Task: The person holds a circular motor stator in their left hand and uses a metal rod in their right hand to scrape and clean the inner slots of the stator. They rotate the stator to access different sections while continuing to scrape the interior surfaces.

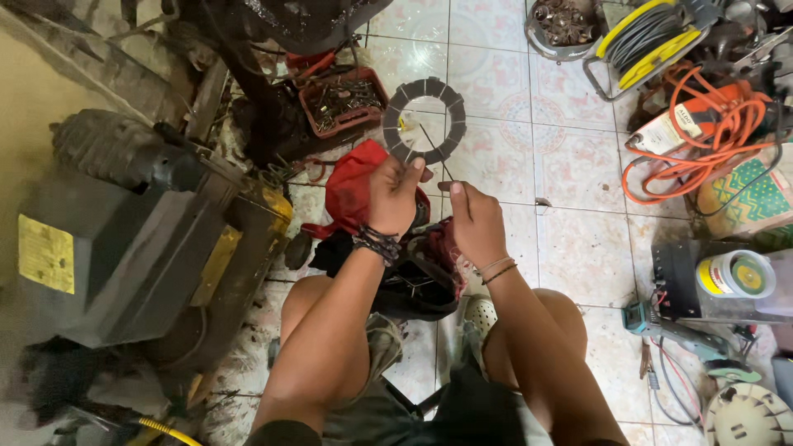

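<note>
Head view, looking down past bent knees to a pale patterned tile floor (pixel 570 165). A flat grey ring-shaped disc with segmented pads around its face (pixel 424 120) is held upright above the floor, gripped at its lower edge by the left hand (pixel 394 195), whose fingers are closed on it. A thin dark metal pin or wire (pixel 435 152) is pinched between the fingertips of the right hand (pixel 473 220) and is pointed up across the ring's open centre. Dark cord bands are worn on the left wrist and thin bangles on the right. Just behind the left hand a crumpled red cloth (pixel 351 186) is seen, lying on dark machine parts. A red plastic tray of rusty screws (pixel 343 101) is set further back. A large grey and yellow machine (pixel 124 248) is placed at the left. At the right, a tangled orange cable (pixel 710 144) is piled near a yellow cable reel (pixel 648 37).
</note>
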